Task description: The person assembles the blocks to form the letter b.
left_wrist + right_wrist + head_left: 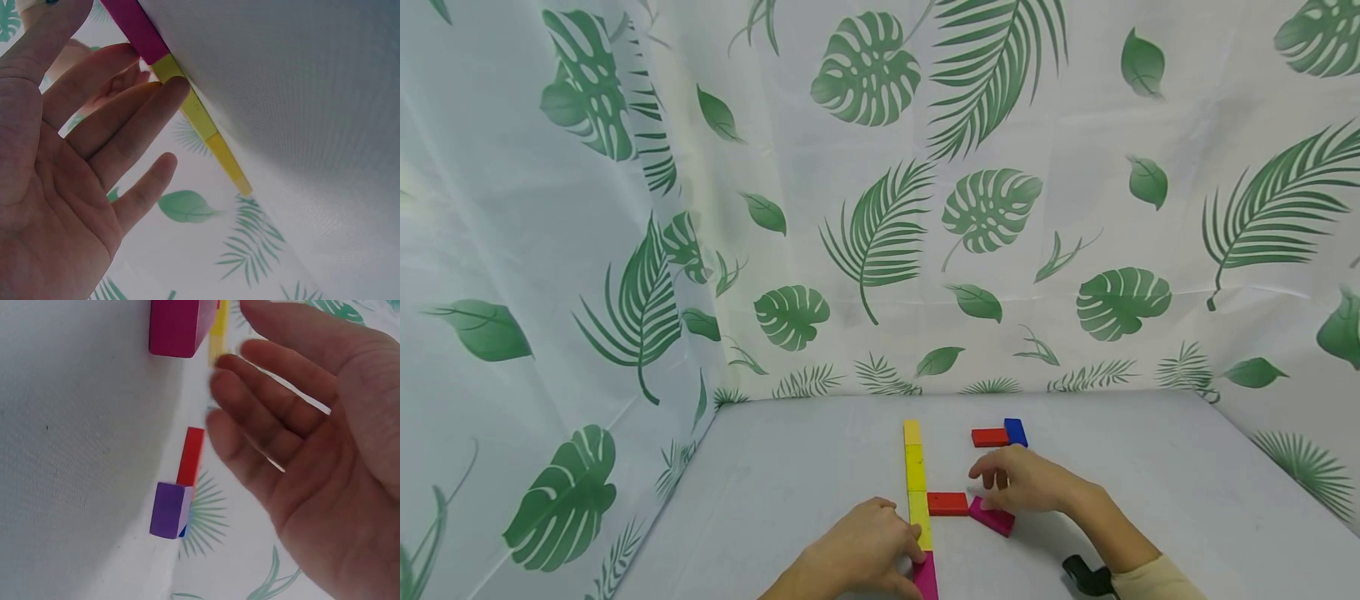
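Pale grey table (1150,467), covered with a fine-textured cloth, closed in at the back and at both sides by a white curtain (865,208) printed with green leaves. On the table, a straight line of blocks: three yellow blocks (916,479) end to end, with one magenta block (926,576) at the near end. Two red blocks: one (947,503) touching the right side of the yellow line, another (990,437) further back, well apart. One blue block (1016,432) just beside the far red one. A second magenta block (993,517) lying tilted, near the first red one. Left hand (857,554) resting beside the line at its near end, fingers straight and slightly apart, fingertips (172,87) against the joint of yellow and magenta. Right hand (1026,482) over the tilted magenta block, fingers relaxed and spread, holding nothing; contact with the block impossible to tell. Black strap (1086,575) at the right wrist.
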The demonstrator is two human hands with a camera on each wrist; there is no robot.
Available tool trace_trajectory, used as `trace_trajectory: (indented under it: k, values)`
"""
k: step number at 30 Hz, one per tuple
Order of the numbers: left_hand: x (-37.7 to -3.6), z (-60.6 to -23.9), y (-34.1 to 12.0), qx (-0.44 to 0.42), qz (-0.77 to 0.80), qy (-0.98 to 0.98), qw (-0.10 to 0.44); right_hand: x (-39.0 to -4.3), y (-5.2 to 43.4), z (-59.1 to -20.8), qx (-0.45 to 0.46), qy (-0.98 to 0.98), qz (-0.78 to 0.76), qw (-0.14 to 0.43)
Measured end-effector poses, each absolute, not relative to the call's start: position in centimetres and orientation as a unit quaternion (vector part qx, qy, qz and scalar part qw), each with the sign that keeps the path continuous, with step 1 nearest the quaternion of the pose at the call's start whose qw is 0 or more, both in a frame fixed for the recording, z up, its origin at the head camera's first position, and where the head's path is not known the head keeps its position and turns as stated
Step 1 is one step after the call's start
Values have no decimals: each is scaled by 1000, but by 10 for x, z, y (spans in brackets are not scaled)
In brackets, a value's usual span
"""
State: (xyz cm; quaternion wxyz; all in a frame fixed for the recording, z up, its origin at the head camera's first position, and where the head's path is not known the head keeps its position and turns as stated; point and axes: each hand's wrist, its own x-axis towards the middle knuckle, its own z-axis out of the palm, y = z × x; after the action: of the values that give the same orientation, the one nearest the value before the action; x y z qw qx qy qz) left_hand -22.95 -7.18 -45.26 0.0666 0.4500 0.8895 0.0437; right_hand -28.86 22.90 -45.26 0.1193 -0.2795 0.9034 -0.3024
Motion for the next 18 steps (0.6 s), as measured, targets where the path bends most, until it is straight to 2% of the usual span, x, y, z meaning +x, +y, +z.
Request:
trace_trajectory:
  k: [10,18]
  values:
    - [-230,-454,-71,446,43,891,69,-295,233,-451,-282,913,-291,44]
    - [-229,-454,-72,450,40,890,63,-297,241,-451,-265,916,-301,16]
